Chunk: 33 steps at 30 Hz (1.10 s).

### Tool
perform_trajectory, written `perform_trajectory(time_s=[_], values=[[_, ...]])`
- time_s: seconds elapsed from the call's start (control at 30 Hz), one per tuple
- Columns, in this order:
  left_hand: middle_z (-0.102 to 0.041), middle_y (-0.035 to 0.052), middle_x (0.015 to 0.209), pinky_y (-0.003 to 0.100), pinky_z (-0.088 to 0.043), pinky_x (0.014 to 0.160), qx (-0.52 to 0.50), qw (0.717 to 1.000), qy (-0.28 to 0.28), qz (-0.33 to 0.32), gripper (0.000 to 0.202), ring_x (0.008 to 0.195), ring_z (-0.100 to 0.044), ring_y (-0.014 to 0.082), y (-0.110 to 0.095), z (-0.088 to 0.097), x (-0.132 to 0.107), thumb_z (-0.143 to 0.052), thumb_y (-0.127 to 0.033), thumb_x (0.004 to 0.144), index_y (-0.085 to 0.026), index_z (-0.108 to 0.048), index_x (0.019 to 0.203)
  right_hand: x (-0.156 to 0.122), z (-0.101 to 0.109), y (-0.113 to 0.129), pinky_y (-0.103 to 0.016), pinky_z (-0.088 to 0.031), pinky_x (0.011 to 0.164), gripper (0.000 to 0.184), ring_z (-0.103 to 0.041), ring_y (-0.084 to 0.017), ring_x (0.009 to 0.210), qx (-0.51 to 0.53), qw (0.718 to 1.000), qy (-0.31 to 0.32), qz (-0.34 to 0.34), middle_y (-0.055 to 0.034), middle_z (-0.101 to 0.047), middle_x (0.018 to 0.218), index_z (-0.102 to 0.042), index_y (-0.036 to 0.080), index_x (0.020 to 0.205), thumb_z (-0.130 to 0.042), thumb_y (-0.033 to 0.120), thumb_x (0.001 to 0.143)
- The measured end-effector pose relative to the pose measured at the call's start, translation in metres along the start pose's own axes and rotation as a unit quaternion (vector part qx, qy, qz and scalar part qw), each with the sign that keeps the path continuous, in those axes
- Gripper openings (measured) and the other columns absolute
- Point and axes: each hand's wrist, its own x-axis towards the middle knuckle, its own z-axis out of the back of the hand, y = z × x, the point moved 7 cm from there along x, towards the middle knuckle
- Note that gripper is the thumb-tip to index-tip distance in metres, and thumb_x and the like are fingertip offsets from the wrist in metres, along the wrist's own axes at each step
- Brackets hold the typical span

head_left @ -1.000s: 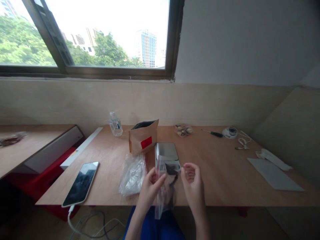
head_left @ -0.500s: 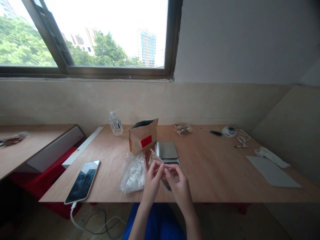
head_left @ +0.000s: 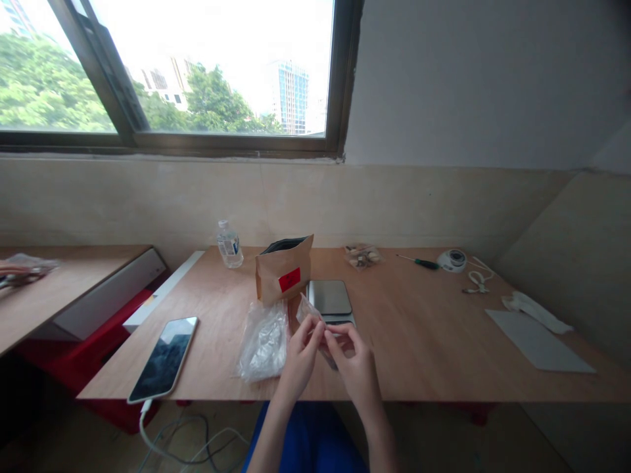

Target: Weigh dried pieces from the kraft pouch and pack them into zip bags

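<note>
Between my hands is a small clear plastic bag (head_left: pixel 306 309), its edge pinched by both; what it contains is mostly hidden. My left hand (head_left: pixel 302 347) grips it with thumb and forefinger, and my right hand (head_left: pixel 352 351) pinches it right beside, the fingertips nearly touching. Just beyond them lies a silver kitchen scale (head_left: pixel 331 297), its front partly covered by my hands. To the left of my hands rests a pile of clear plastic bags (head_left: pixel 263 345). Behind that pile stands an open brown paper pouch (head_left: pixel 282 276) with a red label.
A phone (head_left: pixel 165 358) on a charging cable lies at the left front, with a water bottle (head_left: pixel 229 246) behind. Along the back are a filled clear bag (head_left: pixel 363 255), a screwdriver (head_left: pixel 424 263) and a dome camera (head_left: pixel 452 261). A grey sheet (head_left: pixel 537 341) lies at right.
Both hands keep their pinch on the plastic bag, with only a slight shift of the bag and fingers. At the far left, part of another person's hand has appeared over the neighbouring table.
</note>
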Motion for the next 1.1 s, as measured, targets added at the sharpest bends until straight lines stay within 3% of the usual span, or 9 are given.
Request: perform_trajectory(time_s=[0.3,0.37,0.47,0.53,0.67,0.77,0.9,1.0,1.1], values=[[-0.050,-0.0018,0.062,0.020,-0.036,0.054,0.081,0.996,-0.015,-0.036,0.028,0.058,-0.048,0.0111,-0.010,-0.006,-0.001,-0.046,-0.040,0.086,-0.018,-0.048,0.069,0.013,0.006,0.011,-0.024,-0.047,0.054,0.021,-0.062,-0.016,0.059,-0.086,0.995,-0.042,0.023,-0.0023,-0.065,0.067,-0.058,0.020,0.075,-0.052,0.040,0.082],[-0.050,-0.0020,0.061,0.020,-0.035,0.053,0.091,0.994,-0.037,-0.046,0.027,0.056,-0.048,0.0108,-0.013,-0.003,-0.001,-0.046,-0.039,0.086,-0.019,-0.047,0.069,0.021,0.015,0.012,-0.024,-0.045,0.053,0.021,-0.060,-0.016,0.057,-0.095,0.990,-0.095,0.032,-0.0023,-0.064,0.066,-0.057,0.020,0.075,-0.053,0.040,0.081],[-0.044,-0.0041,0.056,0.020,-0.032,0.049,0.106,0.990,-0.072,-0.054,0.029,0.051,-0.043,0.0095,-0.012,0.009,-0.003,-0.047,-0.038,0.085,-0.019,-0.043,0.064,0.031,0.045,0.014,-0.025,-0.044,0.052,0.022,-0.058,-0.016,0.055,-0.096,0.965,-0.241,0.036,-0.0035,-0.063,0.067,-0.055,0.019,0.076,-0.055,0.040,0.079],[-0.043,-0.0044,0.054,0.021,-0.031,0.049,0.089,0.993,-0.058,-0.043,0.032,0.050,-0.042,0.0094,-0.004,0.018,-0.002,-0.048,-0.039,0.085,-0.019,-0.041,0.061,0.038,0.059,0.017,-0.026,-0.046,0.054,0.023,-0.058,-0.016,0.058,-0.074,0.953,-0.289,0.047,-0.0055,-0.064,0.072,-0.054,0.018,0.077,-0.055,0.041,0.079],[-0.053,-0.0002,0.062,0.023,-0.039,0.053,-0.026,0.999,0.029,0.011,0.039,0.054,-0.050,0.0116,0.022,0.028,0.009,-0.037,-0.046,0.089,-0.018,-0.047,0.062,0.055,0.058,0.036,-0.028,-0.050,0.061,0.024,-0.062,-0.017,0.064,-0.010,0.969,-0.229,0.094,-0.0072,-0.067,0.078,-0.054,0.018,0.081,-0.054,0.043,0.080],[-0.063,0.0030,0.089,0.025,-0.046,0.067,-0.050,0.997,0.044,0.029,0.021,0.076,-0.060,0.0153,0.033,0.035,0.019,-0.055,-0.039,0.081,-0.019,-0.058,0.087,0.068,0.045,0.050,-0.027,-0.051,0.060,0.027,-0.063,-0.017,0.066,0.022,0.980,-0.169,0.104,-0.0064,-0.068,0.079,-0.055,0.018,0.082,-0.055,0.045,0.080],[-0.057,0.0045,0.124,0.033,-0.043,0.092,-0.120,0.987,0.093,0.048,0.054,0.108,-0.056,0.0214,0.042,0.027,0.033,-0.071,-0.029,0.068,-0.026,-0.050,0.118,0.097,0.017,0.044,-0.025,-0.049,0.052,0.030,-0.062,-0.017,0.063,0.086,0.992,-0.057,0.073,-0.0043,-0.068,0.074,-0.053,0.019,0.080,-0.059,0.048,0.076],[-0.065,0.0062,0.110,0.035,-0.043,0.092,-0.139,0.988,0.055,0.048,0.048,0.103,-0.059,0.0227,0.054,0.029,0.045,-0.075,-0.032,0.063,-0.021,-0.056,0.106,0.115,-0.003,0.028,-0.026,-0.048,0.051,0.030,-0.060,-0.016,0.059,0.068,0.995,0.020,0.063,-0.0039,-0.067,0.071,-0.054,0.018,0.078,-0.059,0.047,0.075],[-0.068,0.0062,0.091,0.032,-0.048,0.080,-0.127,0.990,0.014,0.050,0.040,0.086,-0.063,0.0211,0.074,0.036,0.054,-0.075,-0.038,0.061,-0.017,-0.058,0.090,0.116,-0.003,0.023,-0.029,-0.049,0.062,0.024,-0.058,-0.016,0.064,-0.045,0.991,-0.030,0.121,-0.0060,-0.066,0.082,-0.058,0.018,0.084,-0.058,0.041,0.076]])
